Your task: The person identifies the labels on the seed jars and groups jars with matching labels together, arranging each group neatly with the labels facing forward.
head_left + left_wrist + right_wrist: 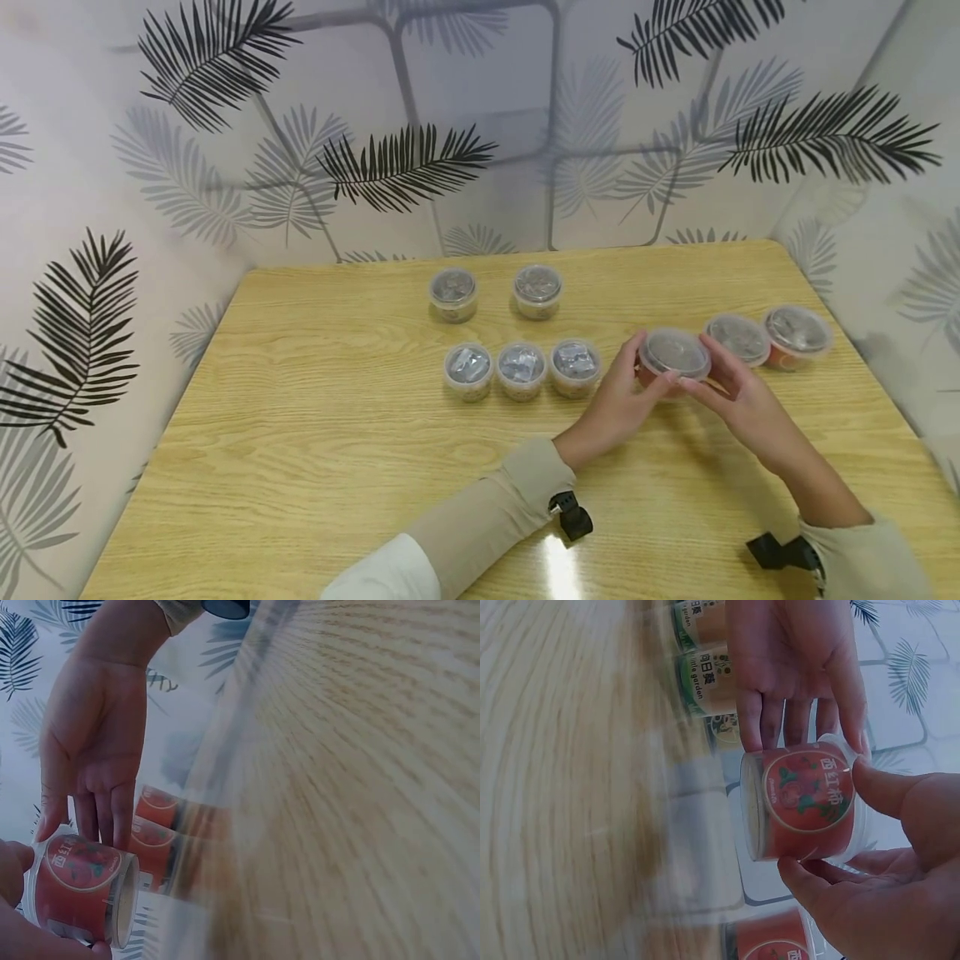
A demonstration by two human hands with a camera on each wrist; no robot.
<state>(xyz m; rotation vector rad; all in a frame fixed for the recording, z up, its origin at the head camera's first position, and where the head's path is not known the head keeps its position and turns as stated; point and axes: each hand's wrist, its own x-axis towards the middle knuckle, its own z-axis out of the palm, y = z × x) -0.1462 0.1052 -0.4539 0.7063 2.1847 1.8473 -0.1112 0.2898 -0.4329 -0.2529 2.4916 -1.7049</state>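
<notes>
Both hands hold one round clear plastic tub (676, 352) by its sides, above the right part of the table. It has a red label with a tomato picture (810, 787) and a clear lid, and stays upright in the head view. My left hand (624, 392) grips its left side, thumb at the lid's near rim. On the opposite side my right hand (742, 400) has its fingers around the tub and its thumb close to the left one. Just right of that hand stand two more red-labelled tubs, one (738, 338) nearer and one (798, 330) farther right.
A row of three smaller lidded tubs, left (468, 371), middle (522, 370) and right (575, 367), stands left of the hands. Behind them are two more tubs, one (453, 293) left and one (537, 291) right. The wooden table (300, 433) meets a leaf-patterned wall (480, 200).
</notes>
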